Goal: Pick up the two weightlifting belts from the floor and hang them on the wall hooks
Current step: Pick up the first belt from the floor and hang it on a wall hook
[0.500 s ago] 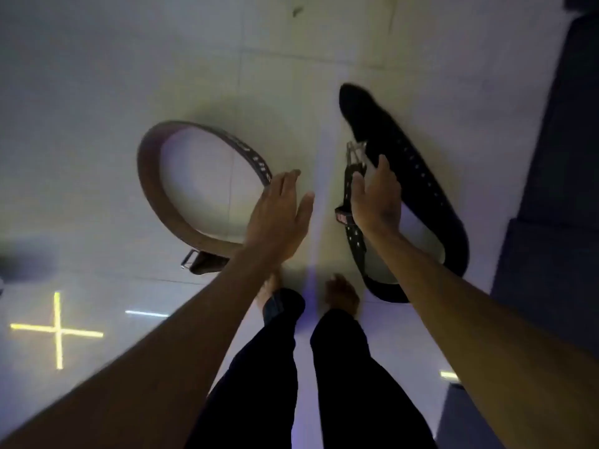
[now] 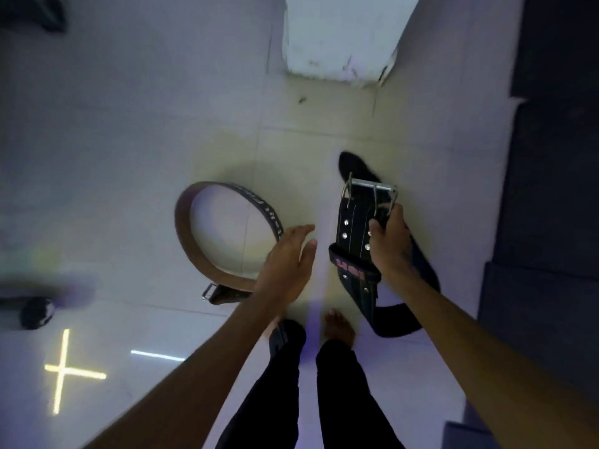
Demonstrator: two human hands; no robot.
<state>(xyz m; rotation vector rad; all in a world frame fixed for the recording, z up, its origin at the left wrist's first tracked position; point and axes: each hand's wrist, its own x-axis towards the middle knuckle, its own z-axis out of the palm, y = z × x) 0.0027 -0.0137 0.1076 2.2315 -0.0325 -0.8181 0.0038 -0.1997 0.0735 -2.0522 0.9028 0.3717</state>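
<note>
A brown leather belt (image 2: 191, 241) lies curled in a loop on the pale tiled floor, its metal buckle at the near end. My left hand (image 2: 287, 264) hovers open over its right side, fingers spread, not gripping it. My right hand (image 2: 390, 241) is closed around the buckle end of a black belt (image 2: 353, 228), lifting it so the steel buckle points up. The rest of the black belt trails down behind my right forearm to the floor.
A white pillar base (image 2: 337, 37) stands ahead. Dark floor mats (image 2: 551, 189) cover the right side. A dark round object (image 2: 37, 312) sits at the left. My bare feet (image 2: 337, 328) stand just below the belts. A yellow cross (image 2: 63, 374) of light marks the floor.
My right hand has closed on the black belt's buckle end and raised it off the floor. My left hand stays open above the brown belt. The view has tilted forward, showing the pillar.
</note>
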